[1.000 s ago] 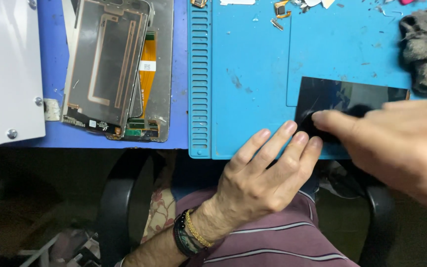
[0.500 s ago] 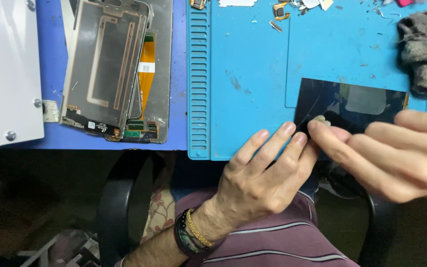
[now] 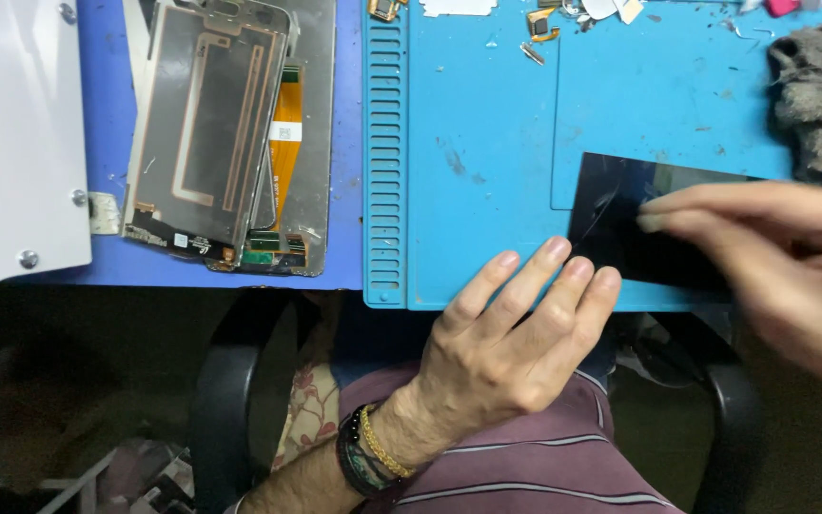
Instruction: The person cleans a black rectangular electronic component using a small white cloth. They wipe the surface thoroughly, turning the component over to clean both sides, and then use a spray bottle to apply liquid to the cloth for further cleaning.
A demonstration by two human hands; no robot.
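- Now working on a dark glass panel (image 3: 620, 228) lying flat at near edge of blue mat (image 3: 487, 143), right half of view.
- Left hand (image 3: 516, 343) flat and open, nothing gripped; fingertips (image 3: 556, 249) resting on mat edge, touching panel's lower left corner, pinning it down.
- Right hand (image 3: 773, 257) blurred, stretched over panel from the right, fingers (image 3: 654, 224) extended and touching dark surface near its middle. Cannot tell whether anything small is pinched; looks loose, not clenched.
- Changed since a second ago: right hand was bunched over panel's lower left corner, hiding much of it; half a second ago shifted right with fingers pointing at that corner; now higher and further right, more of panel's left side exposed.
- Left hand unchanged across all three, same spot, same flat pose.
- Panel same place, no slide or lift seen.
- Judging from that: likely a wiping or rubbing stroke across the glass, left hand steadying; surface work in progress, panel not yet picked up.
- Elsewhere: opened phone frame with orange ribbon cable (image 3: 225, 133) well apart on left, grey rag (image 3: 820, 95) at top right near panel, small scraps (image 3: 544, 24) along far edge of mat, white plate (image 3: 11, 133) at far left.
- Bracelets on left wrist (image 3: 368, 452), striped maroon shirt (image 3: 544, 466) below.
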